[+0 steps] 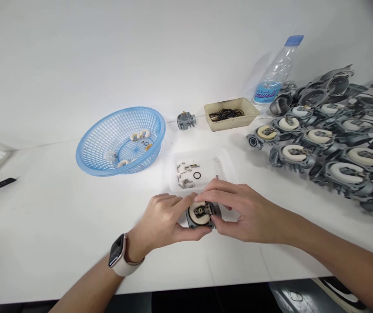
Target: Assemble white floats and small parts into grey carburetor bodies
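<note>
A small grey metal carburetor body (pixel 201 214) with a white ring-shaped float on top sits on the white table (pixel 58 208) in front of me. My left hand (pixel 165 221), with a watch on its wrist, grips it from the left, thumb under its near side. My right hand (pixel 238 211) grips it from the right, fingers curled over its top edge. Just behind it lies a clear plastic tray (pixel 202 171) holding several small metal pins and screws and a black O-ring (pixel 197 175).
A blue plastic basket (pixel 91 150) with a few white floats stands at the left. A lone grey carburetor part (pixel 185 120), a beige tray of black rings (pixel 228 114) and a water bottle (pixel 276 74) stand at the back. Many carburetor bodies (pixel 330 139) crowd the right side.
</note>
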A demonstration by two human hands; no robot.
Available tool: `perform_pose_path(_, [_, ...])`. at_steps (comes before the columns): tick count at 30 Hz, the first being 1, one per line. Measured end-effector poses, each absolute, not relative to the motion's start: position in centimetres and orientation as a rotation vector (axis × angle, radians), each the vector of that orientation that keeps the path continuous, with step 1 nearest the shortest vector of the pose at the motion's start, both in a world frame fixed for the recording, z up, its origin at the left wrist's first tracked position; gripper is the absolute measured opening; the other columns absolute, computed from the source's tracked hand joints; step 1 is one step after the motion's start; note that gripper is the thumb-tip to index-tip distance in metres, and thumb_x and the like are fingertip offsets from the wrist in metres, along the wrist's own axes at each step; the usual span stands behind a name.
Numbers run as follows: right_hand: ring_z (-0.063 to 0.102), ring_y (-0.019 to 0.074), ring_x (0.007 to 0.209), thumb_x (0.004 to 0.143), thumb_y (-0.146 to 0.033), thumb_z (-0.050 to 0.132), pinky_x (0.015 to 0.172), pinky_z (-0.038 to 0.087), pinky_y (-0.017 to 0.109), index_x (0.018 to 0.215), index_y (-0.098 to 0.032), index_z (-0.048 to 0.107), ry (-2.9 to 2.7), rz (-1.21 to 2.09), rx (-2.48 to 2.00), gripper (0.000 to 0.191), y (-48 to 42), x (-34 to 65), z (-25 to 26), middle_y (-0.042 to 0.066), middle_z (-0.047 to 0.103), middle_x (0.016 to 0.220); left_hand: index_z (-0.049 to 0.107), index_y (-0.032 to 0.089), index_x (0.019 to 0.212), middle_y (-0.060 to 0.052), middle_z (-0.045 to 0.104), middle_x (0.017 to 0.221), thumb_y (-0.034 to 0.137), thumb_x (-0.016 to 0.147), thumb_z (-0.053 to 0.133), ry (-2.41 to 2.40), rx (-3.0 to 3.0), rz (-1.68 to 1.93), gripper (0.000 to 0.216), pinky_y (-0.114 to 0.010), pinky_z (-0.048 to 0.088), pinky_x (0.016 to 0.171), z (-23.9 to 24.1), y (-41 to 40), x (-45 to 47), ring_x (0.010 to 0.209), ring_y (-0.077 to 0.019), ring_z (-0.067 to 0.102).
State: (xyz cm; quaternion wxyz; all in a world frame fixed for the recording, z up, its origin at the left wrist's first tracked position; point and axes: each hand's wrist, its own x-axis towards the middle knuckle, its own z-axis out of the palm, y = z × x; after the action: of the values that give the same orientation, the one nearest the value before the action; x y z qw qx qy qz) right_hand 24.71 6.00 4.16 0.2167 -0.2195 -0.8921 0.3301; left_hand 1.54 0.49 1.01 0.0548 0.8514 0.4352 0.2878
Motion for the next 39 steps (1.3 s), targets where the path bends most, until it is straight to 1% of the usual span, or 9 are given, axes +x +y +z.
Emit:
perform_pose_path(6, [0.057,0.0122,0.077,0.082,-0.007,0.061,0.059,0.045,0.023,0.125,-0.026,0.061,-2.491,0.964,-0.59,0.047,6.06,24.68,4.17,0.001,0.062,0.107,0.064,0.015,0.111,0.005,0.065,0.065,0.054,0.088,0.069,1.317,2.579,0.875,0.046,-0.028,0.04,0.05,1.06,0.52,1.56,0.052,-0.0125,0.062])
perform_pose_path(11, [0.055,0.0112,0.073,0.084,-0.007,0.059,0.06,0.046,0.024,0.128,-0.028,0.06,-2.451,0.944,-0.627,0.049,6.02,24.71,4.1,0.001,0.061,0.111,0.065,0.016,0.107,0.005,0.064,0.063,0.055,0.088,0.068,1.318,2.593,0.883,0.044,-0.028,0.04,0.05,1.07,0.52,1.56,0.05,-0.0126,0.06])
perform_pose_path(16, [0.058,0.0129,0.078,0.081,-0.006,0.061,0.06,0.047,0.023,0.127,-0.026,0.06,-2.488,0.995,-0.577,0.05,6.16,24.75,4.36,0.001,0.063,0.107,0.065,0.015,0.108,0.004,0.063,0.062,0.056,0.088,0.068,1.321,2.592,0.875,0.045,-0.028,0.039,0.049,1.02,0.5,1.58,0.05,-0.0126,0.06])
perform_pose_path(22, [0.057,0.0111,0.073,0.084,-0.008,0.059,0.062,0.048,0.025,0.129,-0.027,0.06,-2.44,0.977,-0.63,0.049,6.13,24.72,4.15,0.002,0.06,0.112,0.064,0.015,0.112,0.004,0.064,0.063,0.057,0.088,0.068,1.314,2.599,0.892,0.047,-0.028,0.04,0.05,0.96,0.49,1.48,0.051,-0.0128,0.061])
perform_pose_path(27, [0.057,0.0128,0.078,0.081,-0.006,0.06,0.061,0.047,0.023,0.128,-0.027,0.06,-2.46,1.002,-0.583,0.051,6.05,24.7,4.2,0.002,0.062,0.108,0.064,0.016,0.102,0.004,0.064,0.061,0.056,0.089,0.066,1.323,2.602,0.88,0.042,-0.027,0.038,0.049,1.08,0.45,1.56,0.05,-0.0123,0.059])
perform_pose_path(32, [0.057,0.0123,0.076,0.082,-0.005,0.059,0.062,0.048,0.024,0.129,-0.027,0.059,-2.448,1.002,-0.607,0.052,6.13,24.66,4.29,0.002,0.062,0.11,0.065,0.015,0.106,0.003,0.064,0.061,0.058,0.09,0.064,1.329,2.614,0.877,0.045,-0.027,0.039,0.049,1.15,0.57,1.61,0.049,-0.0126,0.059])
perform_pose_path(36, [0.057,0.0132,0.078,0.081,-0.005,0.06,0.061,0.047,0.024,0.129,-0.028,0.059,-2.447,1.011,-0.588,0.053,6.12,24.67,4.15,0.002,0.063,0.107,0.065,0.015,0.101,0.003,0.064,0.061,0.057,0.089,0.066,1.327,2.605,0.873,0.043,-0.027,0.038,0.049,1.14,0.55,1.57,0.049,-0.0125,0.059])
perform_pose_path(39, [0.056,0.0123,0.077,0.081,-0.005,0.06,0.062,0.047,0.024,0.129,-0.028,0.059,-2.451,1.007,-0.602,0.052,6.11,24.73,4.19,0.002,0.062,0.109,0.065,0.015,0.104,0.003,0.064,0.062,0.056,0.089,0.066,1.322,2.603,0.876,0.043,-0.027,0.038,0.049,1.19,0.51,1.57,0.05,-0.0126,0.059])
